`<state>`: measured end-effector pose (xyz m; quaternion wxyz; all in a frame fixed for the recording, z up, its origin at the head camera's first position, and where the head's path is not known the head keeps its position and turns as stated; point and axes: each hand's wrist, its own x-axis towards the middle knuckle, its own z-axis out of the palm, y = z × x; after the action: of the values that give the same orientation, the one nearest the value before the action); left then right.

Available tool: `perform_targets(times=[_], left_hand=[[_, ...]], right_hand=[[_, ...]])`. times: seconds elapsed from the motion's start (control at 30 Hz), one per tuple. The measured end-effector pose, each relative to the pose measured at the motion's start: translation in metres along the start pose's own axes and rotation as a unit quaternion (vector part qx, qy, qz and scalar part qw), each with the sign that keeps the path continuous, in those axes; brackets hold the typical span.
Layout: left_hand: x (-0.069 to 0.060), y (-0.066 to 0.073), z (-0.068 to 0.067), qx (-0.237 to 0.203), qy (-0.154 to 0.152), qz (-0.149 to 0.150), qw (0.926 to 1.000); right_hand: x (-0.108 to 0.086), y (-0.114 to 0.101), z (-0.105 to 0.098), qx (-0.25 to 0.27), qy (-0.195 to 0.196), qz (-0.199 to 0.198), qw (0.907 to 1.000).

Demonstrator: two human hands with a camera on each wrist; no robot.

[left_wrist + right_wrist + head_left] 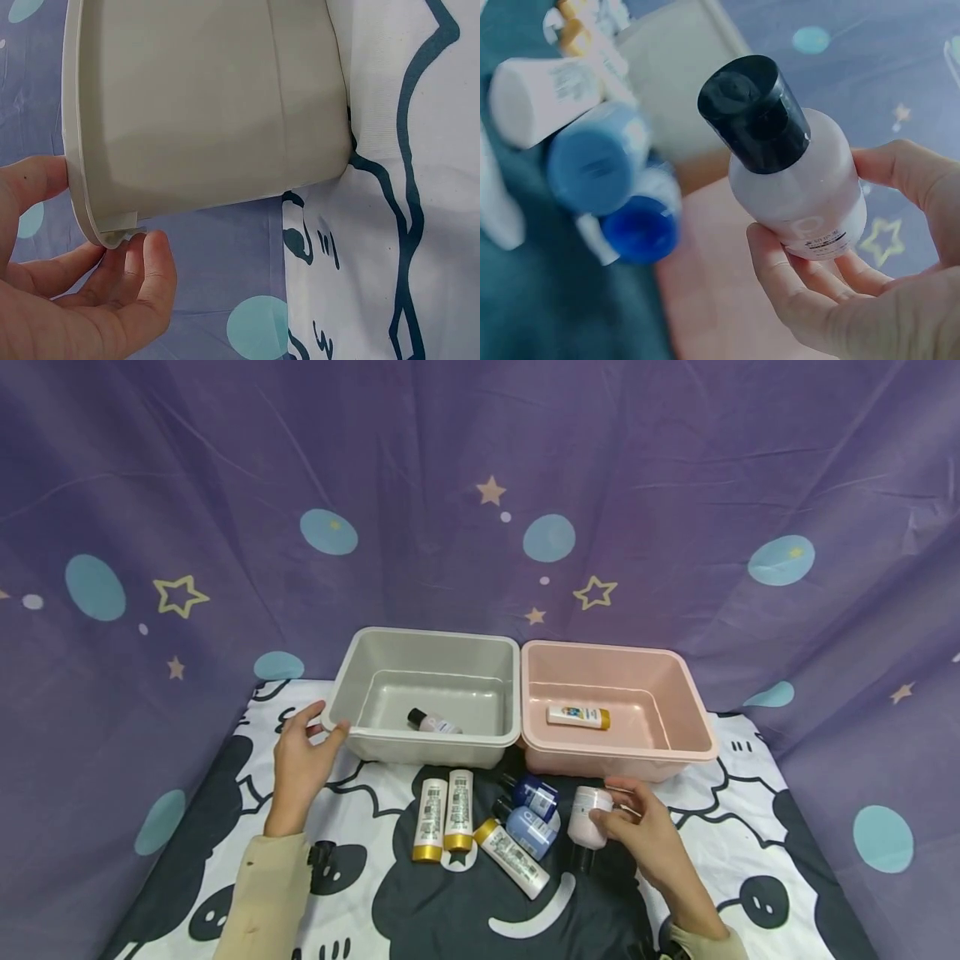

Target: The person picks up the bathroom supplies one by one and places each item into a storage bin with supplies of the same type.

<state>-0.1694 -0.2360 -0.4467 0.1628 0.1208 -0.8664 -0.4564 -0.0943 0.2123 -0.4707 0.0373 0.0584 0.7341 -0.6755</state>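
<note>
My right hand (pixel 652 843) holds a pale pink bottle (pixel 588 817) between thumb and fingers, in front of the pink bin (pixel 622 760). The bottle's black flip cap (pixel 754 112) points down toward me in the head view. At the front left corner of the grey bin (pixel 427 743), my left hand (pixel 302 768) grips the rim, which the left wrist view shows between thumb and fingers. Inside the grey bin lies a small pale bottle (pixel 438 724) with a black cap. A white tube (pixel 573 716) with a gold cap lies in the pink bin.
On the patterned cloth (pixel 345 935) before the bins lie three white gold-capped tubes (pixel 460 806), a dark blue bottle (pixel 536 797) and a light blue bottle (pixel 531 832). The bins stand side by side against a purple curtain (pixel 420 485).
</note>
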Motion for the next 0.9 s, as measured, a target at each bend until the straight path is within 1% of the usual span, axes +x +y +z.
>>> perform_targets(times=[0.13,0.23,0.33,0.47,0.6,0.77,0.83,0.9], left_hand=[[0.000,-0.001,0.001,0.000,0.002,0.000,1.0000],[0.000,-0.001,0.002,0.002,0.004,0.003,1.0000],[0.000,-0.002,0.002,0.003,0.006,0.002,1.0000],[0.000,-0.001,0.001,-0.001,0.004,-0.004,1.0000],[0.000,0.000,0.000,-0.006,0.001,-0.006,1.0000],[0.000,0.001,0.000,-0.011,-0.001,-0.008,0.9999],[0.001,0.001,0.000,-0.011,-0.002,-0.011,0.9999],[0.000,0.001,-0.001,-0.012,-0.001,-0.014,0.9998]], right_hand=[[0.004,-0.024,0.003,-0.015,-0.013,-0.029,0.9994],[0.012,-0.041,0.006,-0.029,-0.020,-0.053,0.9980],[0.024,-0.057,0.010,-0.019,-0.027,-0.080,0.9963],[0.047,-0.077,0.020,-0.007,-0.035,-0.107,0.9937],[0.072,-0.099,0.032,-0.017,-0.048,-0.102,0.9935],[0.107,-0.129,0.057,0.034,-0.074,-0.076,0.9938],[0.120,-0.139,0.068,0.061,-0.082,-0.074,0.9920],[0.133,-0.147,0.079,0.076,-0.087,-0.076,0.9904]])
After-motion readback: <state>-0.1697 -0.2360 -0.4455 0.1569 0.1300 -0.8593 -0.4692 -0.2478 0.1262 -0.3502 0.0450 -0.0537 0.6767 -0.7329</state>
